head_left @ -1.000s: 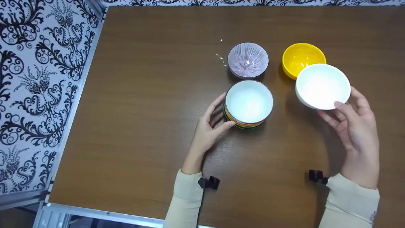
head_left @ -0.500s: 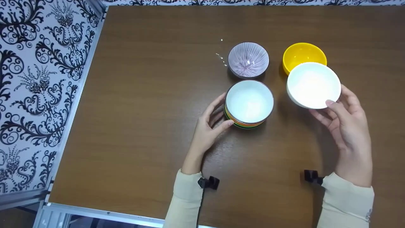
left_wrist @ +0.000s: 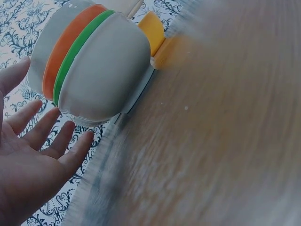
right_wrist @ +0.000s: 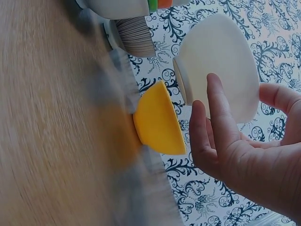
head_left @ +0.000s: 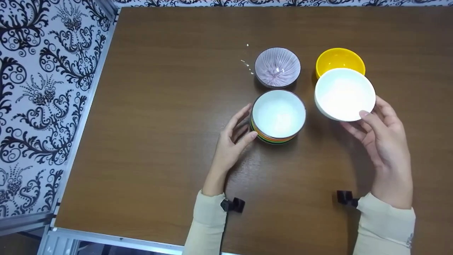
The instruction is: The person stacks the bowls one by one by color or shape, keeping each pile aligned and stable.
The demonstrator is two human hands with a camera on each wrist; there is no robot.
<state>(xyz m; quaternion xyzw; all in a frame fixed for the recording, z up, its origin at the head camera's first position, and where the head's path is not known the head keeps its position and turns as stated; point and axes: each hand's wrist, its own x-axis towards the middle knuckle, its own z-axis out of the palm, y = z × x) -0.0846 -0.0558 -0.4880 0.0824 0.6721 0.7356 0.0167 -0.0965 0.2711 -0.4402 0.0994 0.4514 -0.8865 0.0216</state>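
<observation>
In the head view, my right hand (head_left: 389, 141) holds a white bowl (head_left: 344, 94) above the table, thumb at its rim and fingers along its outside and underneath. Behind and partly hidden by it stands a yellow bowl (head_left: 340, 58); the right wrist view shows that yellow bowl (right_wrist: 160, 120) on the table, apart from the held one. My left hand (head_left: 230, 145) is beside a stack of bowls (head_left: 279, 113), fingers spread and loosely bent along its left side. Orange and green rims (left_wrist: 70, 56) show within the stack in the left wrist view.
A purple-streaked bowl (head_left: 277, 67) stands just behind the stack. Small white crumbs (head_left: 247, 65) lie to its left. The brown table (head_left: 159, 124) has a pale metal frame (head_left: 85, 95) at its left, with black-and-white patterned cloth (head_left: 42, 99) beyond.
My right hand has carried the white bowl left and slightly away, over more of the yellow bowl. My left thumb has drawn back slightly from the stack, which stays put.
</observation>
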